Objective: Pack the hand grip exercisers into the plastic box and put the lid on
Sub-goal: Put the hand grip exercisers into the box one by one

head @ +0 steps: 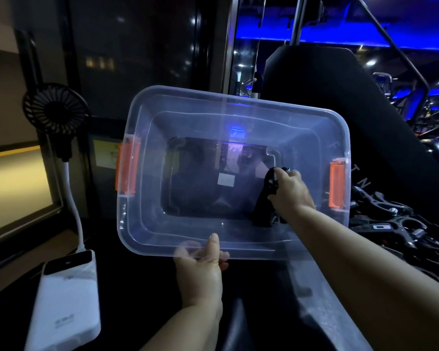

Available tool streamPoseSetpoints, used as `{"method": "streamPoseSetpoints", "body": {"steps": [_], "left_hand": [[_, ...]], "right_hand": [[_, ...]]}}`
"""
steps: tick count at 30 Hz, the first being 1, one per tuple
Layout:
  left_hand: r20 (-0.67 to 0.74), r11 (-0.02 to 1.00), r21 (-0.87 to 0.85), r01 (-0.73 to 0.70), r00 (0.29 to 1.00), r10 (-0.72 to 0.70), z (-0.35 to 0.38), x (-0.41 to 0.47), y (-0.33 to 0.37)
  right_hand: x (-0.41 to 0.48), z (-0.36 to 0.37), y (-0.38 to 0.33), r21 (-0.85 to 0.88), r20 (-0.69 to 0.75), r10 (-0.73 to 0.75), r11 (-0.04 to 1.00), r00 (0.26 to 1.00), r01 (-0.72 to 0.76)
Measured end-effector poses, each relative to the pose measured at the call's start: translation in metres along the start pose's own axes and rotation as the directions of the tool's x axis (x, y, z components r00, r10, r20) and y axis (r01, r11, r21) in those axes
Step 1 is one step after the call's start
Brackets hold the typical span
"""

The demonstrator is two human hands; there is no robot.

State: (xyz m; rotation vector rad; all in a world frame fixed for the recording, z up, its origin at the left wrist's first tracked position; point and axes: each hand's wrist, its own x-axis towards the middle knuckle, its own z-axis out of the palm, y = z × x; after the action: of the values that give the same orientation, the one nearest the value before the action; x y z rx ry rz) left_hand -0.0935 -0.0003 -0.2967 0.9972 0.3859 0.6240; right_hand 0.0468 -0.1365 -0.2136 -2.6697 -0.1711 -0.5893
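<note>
Left hand [200, 269] comes closest, thumb over the near rim of the plastic box [162, 234] and fingers curled beneath, holding the box tipped with its mouth toward the person. Right hand [292, 193] is clenched round one black hand grip exerciser [265, 201] inside the box, close to its right wall. Its long axis runs from the box's far side toward the near rim, spring head farthest; whether it touches the floor I cannot tell. Releasing it likely needs only a short lowering. More exercisers [395, 229] lie heaped outside the box's right wall, nearer the right hand. A translucent sheet, probably the lid [325, 295], lies below the box's near right corner.
</note>
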Motion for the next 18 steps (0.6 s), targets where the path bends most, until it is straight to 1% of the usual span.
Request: {"method": "streamPoseSetpoints", "body": {"steps": [9,15,18], "left_hand": [[-0.008,1.000,-0.002,-0.017,1.000,0.017,0.0014,-0.0012,0.0001],[0.005,1.000,0.001,-0.014,1.000,0.014,0.0006,-0.0015,0.0002],[0.002,1.000,-0.005,-0.009,1.000,0.009,0.0006,-0.0009,-0.0002]], "right_hand": [[0.0089,0.0014,0.0040,-0.072,-0.055,0.014,0.997,0.998,-0.018],[0.0076,0.0040,0.0074,-0.138,-0.097,0.043,0.989,0.994,-0.056],[0.0067,0.0064,0.0087,-0.185,-0.103,0.033,0.981,0.994,-0.051]]}}
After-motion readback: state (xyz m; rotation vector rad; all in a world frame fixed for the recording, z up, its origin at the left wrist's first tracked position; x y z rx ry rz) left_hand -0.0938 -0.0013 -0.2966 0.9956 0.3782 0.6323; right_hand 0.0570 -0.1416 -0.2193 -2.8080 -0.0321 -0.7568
